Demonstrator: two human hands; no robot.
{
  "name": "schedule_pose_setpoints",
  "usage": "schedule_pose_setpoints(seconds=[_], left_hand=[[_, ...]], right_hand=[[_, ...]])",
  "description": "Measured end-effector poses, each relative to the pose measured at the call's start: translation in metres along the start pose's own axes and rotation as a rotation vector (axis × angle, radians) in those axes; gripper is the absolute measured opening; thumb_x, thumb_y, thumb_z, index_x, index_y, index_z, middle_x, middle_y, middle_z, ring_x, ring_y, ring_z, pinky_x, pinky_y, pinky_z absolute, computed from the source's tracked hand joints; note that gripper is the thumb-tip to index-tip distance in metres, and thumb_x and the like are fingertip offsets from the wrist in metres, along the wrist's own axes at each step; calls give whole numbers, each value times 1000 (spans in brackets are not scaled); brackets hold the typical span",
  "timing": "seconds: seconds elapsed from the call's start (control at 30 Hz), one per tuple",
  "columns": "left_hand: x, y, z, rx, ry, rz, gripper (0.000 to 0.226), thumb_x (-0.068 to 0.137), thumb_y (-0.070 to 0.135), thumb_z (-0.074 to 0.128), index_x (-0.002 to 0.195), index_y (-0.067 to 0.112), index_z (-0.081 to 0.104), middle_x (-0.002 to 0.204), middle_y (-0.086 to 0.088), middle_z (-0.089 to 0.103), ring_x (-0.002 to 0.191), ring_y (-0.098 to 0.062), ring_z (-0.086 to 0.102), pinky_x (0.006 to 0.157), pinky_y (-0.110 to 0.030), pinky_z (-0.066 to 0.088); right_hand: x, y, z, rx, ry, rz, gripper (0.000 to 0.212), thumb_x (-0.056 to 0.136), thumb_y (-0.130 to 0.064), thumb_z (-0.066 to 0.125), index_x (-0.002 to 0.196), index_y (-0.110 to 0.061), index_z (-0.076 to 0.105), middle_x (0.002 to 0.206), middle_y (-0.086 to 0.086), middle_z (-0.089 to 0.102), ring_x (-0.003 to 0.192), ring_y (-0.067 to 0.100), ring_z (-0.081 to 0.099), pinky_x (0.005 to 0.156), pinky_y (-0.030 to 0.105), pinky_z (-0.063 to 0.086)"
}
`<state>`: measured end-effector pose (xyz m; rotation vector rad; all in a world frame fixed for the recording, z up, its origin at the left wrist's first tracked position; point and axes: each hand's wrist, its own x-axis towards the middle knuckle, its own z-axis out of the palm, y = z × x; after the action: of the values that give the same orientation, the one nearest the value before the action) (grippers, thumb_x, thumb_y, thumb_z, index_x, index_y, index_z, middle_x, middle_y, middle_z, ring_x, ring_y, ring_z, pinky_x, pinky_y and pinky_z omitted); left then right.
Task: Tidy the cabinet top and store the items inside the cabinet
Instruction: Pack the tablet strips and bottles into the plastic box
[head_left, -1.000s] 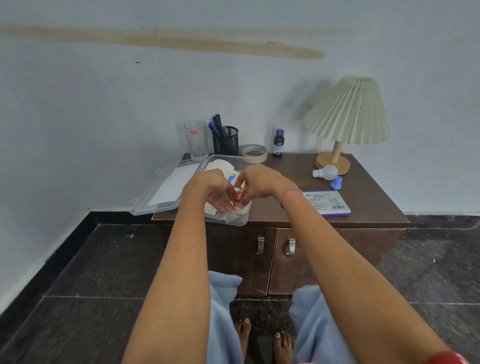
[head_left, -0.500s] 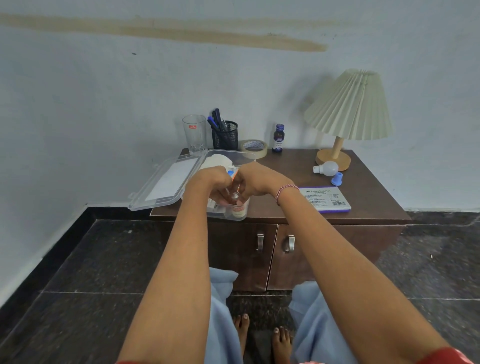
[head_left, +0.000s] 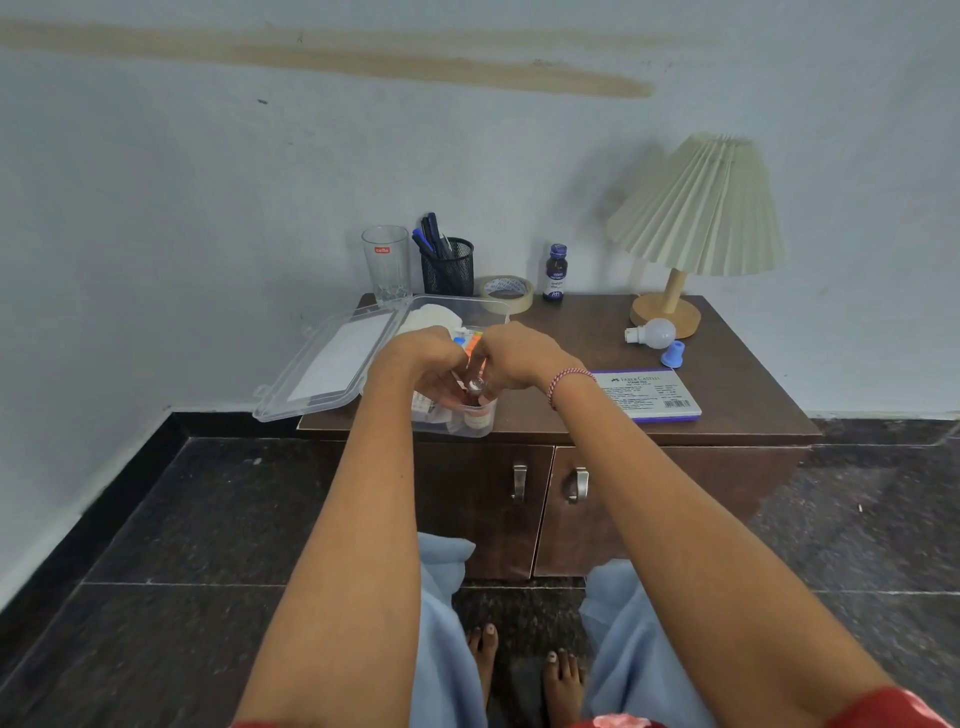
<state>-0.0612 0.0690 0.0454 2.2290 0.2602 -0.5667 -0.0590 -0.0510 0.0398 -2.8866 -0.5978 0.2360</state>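
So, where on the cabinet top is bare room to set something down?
Bare wood lies in the middle, between tape roll, lamp base, light bulb and flat box, and right of that box. The back-left is crowded: glass, pen holder, clear box.

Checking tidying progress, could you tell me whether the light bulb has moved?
No, the light bulb still lies by the lamp base, beside the blue cap.

I am holding both arms stretched out ahead, my left hand (head_left: 423, 358) and right hand (head_left: 519, 356) touching side by side, backs up, fingers curling down and pinching a small vial (head_left: 475, 386) between them.
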Motion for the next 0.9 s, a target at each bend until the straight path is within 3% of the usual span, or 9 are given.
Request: schedule_pose_setpoints(seconds=[0.1, 0.2, 0.27, 0.37, 0.43, 0.57, 0.73, 0.83, 0.9], left_hand=[[2, -1, -3, 5, -10, 7, 19, 89, 4, 60, 107, -1, 61, 93, -13, 71, 77, -24, 72, 65, -28, 59], [4, -4, -3, 38, 2, 28, 33, 81, 7, 71, 112, 3, 62, 101, -13, 70, 87, -23, 71, 83, -33, 58], [4, -5, -3, 59, 22, 41, 40, 77, 11, 76, 114, 5, 62, 109, -13, 68, 95, -25, 69, 93, -37, 54], [3, -3, -4, 48, 4, 34, 42, 76, 11, 76, 115, 4, 62, 111, -14, 67, 96, -25, 69, 94, -37, 54], [3, -1, -5, 40, -16, 23, 40, 78, 9, 74, 115, 2, 61, 109, -14, 67, 89, -23, 70, 86, -32, 56], [1, -1, -8, 35, -33, 11, 38, 81, 4, 69, 118, 0, 60, 106, -15, 67, 73, -18, 67, 70, -23, 53], [1, 1, -8, 57, -52, 12, 39, 82, 3, 68, 120, -3, 60, 107, -17, 68, 87, -24, 69, 79, -27, 54], [2, 2, -12, 77, -7, 13, 38, 80, 4, 71, 117, -4, 61, 104, -17, 69, 90, -24, 70, 84, -29, 56], [3, 3, -17, 84, 39, 28, 31, 80, 8, 72, 109, -3, 65, 96, -13, 71, 81, -19, 70, 76, -25, 56]], right_hand=[[2, -2, 3, -5, 13, 31, 40, 76, -18, 77, 114, -19, 67, 114, 5, 67, 104, 24, 62, 83, 31, 49], [3, -2, 2, 6, -29, 26, 40, 77, -19, 75, 116, -13, 67, 115, 7, 66, 101, 22, 61, 86, 31, 48], [2, -1, -2, 22, -55, 9, 39, 79, -17, 73, 117, -11, 66, 114, 8, 67, 89, 18, 58, 79, 25, 45], [2, 4, -5, 86, -89, -4, 35, 83, -14, 68, 118, -11, 66, 111, 9, 69, 66, 7, 55, 60, 16, 42], [4, 6, -5, 132, -103, -8, 31, 86, -13, 65, 117, -11, 67, 112, 9, 69, 61, 2, 52, 54, 13, 38], [9, 8, -4, 212, -99, -2, 23, 85, -11, 67, 108, -12, 70, 112, 7, 67, 63, 3, 53, 56, 14, 38], [10, 7, -5, 243, -118, 12, 22, 84, -11, 68, 106, -12, 70, 110, 6, 66, 67, 4, 53, 61, 17, 39], [5, 7, -6, 263, -99, 1, 26, 84, -13, 69, 110, -11, 69, 114, 7, 66, 84, 12, 58, 76, 24, 42], [-1, 11, -11, 328, -32, -15, 28, 82, -12, 70, 111, -10, 68, 114, 8, 66, 97, 19, 62, 81, 25, 45]])
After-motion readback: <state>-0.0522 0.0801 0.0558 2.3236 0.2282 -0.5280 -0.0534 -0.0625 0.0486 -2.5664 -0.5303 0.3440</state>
